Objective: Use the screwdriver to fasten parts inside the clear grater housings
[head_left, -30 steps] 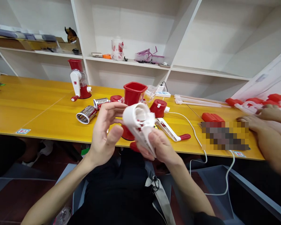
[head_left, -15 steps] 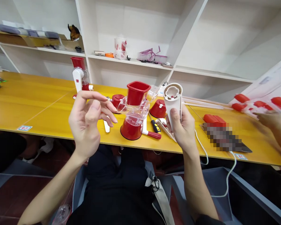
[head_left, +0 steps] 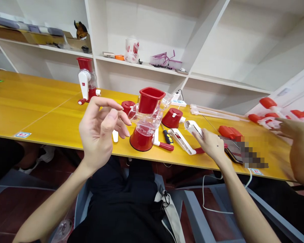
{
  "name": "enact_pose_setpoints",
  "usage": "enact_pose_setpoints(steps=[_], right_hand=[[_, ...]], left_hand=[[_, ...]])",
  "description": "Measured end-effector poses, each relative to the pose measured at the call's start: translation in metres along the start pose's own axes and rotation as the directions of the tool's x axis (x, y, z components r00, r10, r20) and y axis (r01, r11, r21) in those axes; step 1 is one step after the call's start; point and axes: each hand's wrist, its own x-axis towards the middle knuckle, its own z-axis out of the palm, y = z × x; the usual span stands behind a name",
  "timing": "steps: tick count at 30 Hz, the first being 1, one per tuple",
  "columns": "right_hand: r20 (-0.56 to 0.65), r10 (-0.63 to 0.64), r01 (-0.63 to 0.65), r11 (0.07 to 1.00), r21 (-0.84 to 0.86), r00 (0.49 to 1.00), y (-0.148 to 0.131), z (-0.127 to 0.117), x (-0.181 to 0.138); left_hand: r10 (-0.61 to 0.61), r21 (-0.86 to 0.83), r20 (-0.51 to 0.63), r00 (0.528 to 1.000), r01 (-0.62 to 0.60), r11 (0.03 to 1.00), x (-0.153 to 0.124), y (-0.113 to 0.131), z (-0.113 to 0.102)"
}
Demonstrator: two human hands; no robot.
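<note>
My right hand is low over the table at the right, closed round a white crank handle; a bit of red shows beyond the hand. Beside it on the table lies another white crank handle. Raised at left centre, my left hand has loosely bent fingers held apart, and I see nothing in it. Just right of it stands a rotary grater with a red hopper, clear body and red base. A black-and-yellow screwdriver and a red-knobbed handle lie by its base.
Two red bases sit behind the grater. An assembled rotary grater stands back left. At the right are red parts, a phone and another person's hand. White shelves rise behind the table; a power strip lies below them.
My right hand has moved down and right with the crank handle, from upright before me to low over the table. My left hand has shifted slightly right.
</note>
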Motion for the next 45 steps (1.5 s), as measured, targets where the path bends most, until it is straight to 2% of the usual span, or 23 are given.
enact_pose_setpoints(steps=[6,13,18,20,22,24,26,29,31,33,37,41,45], right_hand=[[0.148,-0.018,0.042,0.987,-0.158,0.989,-0.003,0.016,0.022],[0.176,-0.041,0.066,0.988,-0.137,0.983,-0.012,0.027,0.032],[0.083,-0.056,0.055,0.998,0.012,0.995,-0.009,0.029,0.03],[-0.021,-0.072,0.074,0.991,0.108,0.997,-0.009,0.029,0.025],[-0.174,-0.083,0.122,0.967,0.225,0.981,-0.016,0.027,0.016],[-0.33,-0.105,0.224,0.911,0.346,0.938,-0.031,0.022,0.004],[-0.431,-0.174,0.38,0.806,0.453,0.885,-0.054,0.015,-0.011],[-0.516,-0.292,0.576,0.591,0.565,0.805,-0.095,0.005,-0.03],[-0.552,-0.332,0.642,0.46,0.614,0.765,-0.12,0.002,-0.039],[-0.566,-0.346,0.663,0.368,0.652,0.748,-0.139,0.004,-0.043],[-0.542,-0.373,0.646,0.258,0.719,0.753,-0.159,0.016,-0.043],[-0.526,-0.401,0.628,0.181,0.757,0.75,-0.161,0.023,-0.041],[-0.515,-0.412,0.617,0.163,0.77,0.752,-0.156,0.024,-0.039]], left_hand=[[-0.05,0.077,-0.021,0.998,0.052,0.996,0.0,0.001,-0.003],[-0.036,0.103,-0.016,0.999,0.037,0.994,0.001,0.003,-0.003],[0.041,0.187,0.004,0.999,-0.041,0.981,0.007,-0.016,-0.011],[0.043,0.253,0.025,0.999,-0.048,0.966,0.013,-0.032,-0.02],[-0.01,0.377,0.047,0.999,-0.009,0.926,0.018,-0.051,-0.029],[-0.073,0.514,0.08,0.994,0.021,0.857,0.021,-0.069,-0.036],[-0.153,0.573,0.117,0.981,0.059,0.818,0.022,-0.084,-0.039],[-0.27,0.532,0.192,0.944,0.131,0.836,0.021,-0.097,-0.037],[-0.31,0.493,0.244,0.919,0.158,0.856,0.02,-0.1,-0.035],[-0.316,0.463,0.269,0.91,0.165,0.871,0.019,-0.1,-0.032],[-0.306,0.426,0.261,0.916,0.175,0.888,0.019,-0.097,-0.032],[-0.295,0.437,0.247,0.923,0.166,0.884,0.017,-0.1,-0.032],[-0.194,0.457,0.14,0.971,0.11,0.883,0.019,-0.102,-0.033]])
